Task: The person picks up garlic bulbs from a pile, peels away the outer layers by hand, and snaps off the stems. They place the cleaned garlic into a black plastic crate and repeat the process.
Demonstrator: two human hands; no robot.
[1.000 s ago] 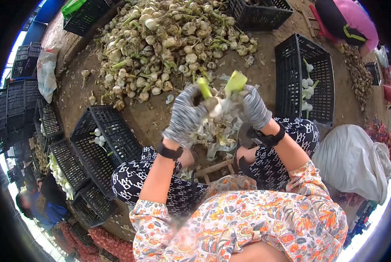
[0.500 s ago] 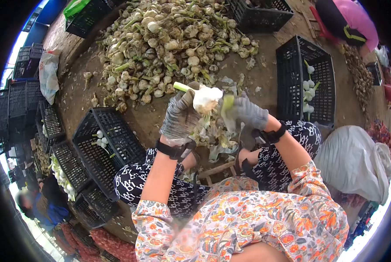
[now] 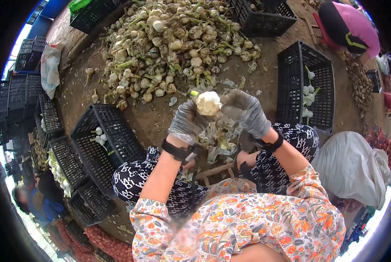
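Observation:
A white garlic bulb with a short green stem is held up in front of me, its brownish root side turned toward me. My left hand, in a striped grey glove, is closed around the bulb's left side. From the right, my gloved right hand has its fingers curled against the bulb's edge; the fingertips are slightly blurred. Below both hands, a litter of peeled garlic skins lies on the ground between my feet.
A big heap of unpeeled garlic lies ahead. Black crates with a few cleaned bulbs stand at left and right. A white sack sits by my right knee. Another person in pink bends at the upper right.
The bulb has turned, so its root side faces me more and its stem looks shorter. A greenish strip at my right hand is gone, and that hand now touches the bulb.

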